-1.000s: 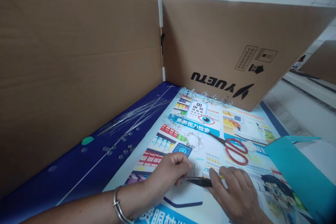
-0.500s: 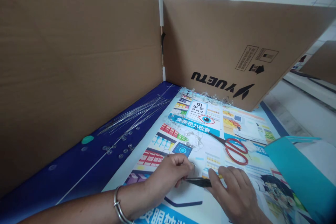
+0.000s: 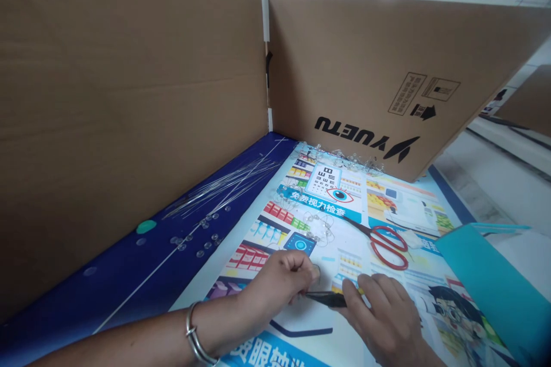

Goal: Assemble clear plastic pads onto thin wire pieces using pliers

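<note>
My left hand [image 3: 286, 278], with a metal bangle [image 3: 193, 335] at its wrist, is closed in a pinch. A thin wire loop [image 3: 317, 272] sticks out past its fingertips; the rest is hidden by the fingers. My right hand [image 3: 385, 307] is wrapped round long-nose pliers [image 3: 325, 298], whose dark jaws point left. The jaw tips reach the left fingertips, and I cannot make out what is between them. Beyond the hands lies a small ring of clear beads and wire [image 3: 318, 227]. Scissors with red handles [image 3: 390, 246] rest to its right.
Straight metal wires [image 3: 228, 183] and loose clear beads [image 3: 209, 235] lie on the blue strip at left, near a green disc [image 3: 146, 226]. Beaded wire pieces [image 3: 344, 157] line the base of the cardboard wall [image 3: 365, 57]. A turquoise folder [image 3: 491, 275] is at right.
Hands and pliers keep almost the same place and grip. The whole view has shifted very slightly.
</note>
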The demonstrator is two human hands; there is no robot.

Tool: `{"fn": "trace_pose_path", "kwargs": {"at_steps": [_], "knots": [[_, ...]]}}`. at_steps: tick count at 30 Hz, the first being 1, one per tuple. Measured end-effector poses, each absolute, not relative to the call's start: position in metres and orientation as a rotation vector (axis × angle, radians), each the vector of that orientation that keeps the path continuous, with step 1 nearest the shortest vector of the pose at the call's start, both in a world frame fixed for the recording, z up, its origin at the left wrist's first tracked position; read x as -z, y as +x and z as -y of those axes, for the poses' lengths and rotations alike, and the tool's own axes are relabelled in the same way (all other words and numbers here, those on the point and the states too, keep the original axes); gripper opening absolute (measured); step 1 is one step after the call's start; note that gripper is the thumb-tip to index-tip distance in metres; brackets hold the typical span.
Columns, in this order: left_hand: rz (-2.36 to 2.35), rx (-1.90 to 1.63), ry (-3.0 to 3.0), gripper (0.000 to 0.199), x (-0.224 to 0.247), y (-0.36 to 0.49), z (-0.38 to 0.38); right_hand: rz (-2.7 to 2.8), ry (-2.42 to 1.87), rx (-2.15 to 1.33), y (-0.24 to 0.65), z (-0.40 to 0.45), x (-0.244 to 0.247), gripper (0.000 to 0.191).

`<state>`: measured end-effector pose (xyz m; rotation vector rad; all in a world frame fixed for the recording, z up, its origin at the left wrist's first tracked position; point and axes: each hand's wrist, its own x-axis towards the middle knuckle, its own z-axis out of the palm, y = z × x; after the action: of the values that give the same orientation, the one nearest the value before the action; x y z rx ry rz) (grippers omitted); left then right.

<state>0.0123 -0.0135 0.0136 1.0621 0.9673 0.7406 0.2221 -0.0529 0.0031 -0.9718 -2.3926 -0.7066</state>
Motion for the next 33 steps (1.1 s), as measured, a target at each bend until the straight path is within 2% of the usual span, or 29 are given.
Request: {"fn": "trace_pose_path", "kwargs": {"at_steps": [13, 33], "knots": [[-0.814, -0.735, 0.963, 0.031, -0.0102, 0.0104, 0.0127, 2.317, -1.134, 0.534, 0.2223, 0.0475, -0.0019, 0.021], [-0.907, -0.728, 1.023, 0.026, -0.0108, 0.0147, 0.0167, 2.300, -1.066, 0.572, 0.2173, 0.0511, -0.0083, 0.019]]}}
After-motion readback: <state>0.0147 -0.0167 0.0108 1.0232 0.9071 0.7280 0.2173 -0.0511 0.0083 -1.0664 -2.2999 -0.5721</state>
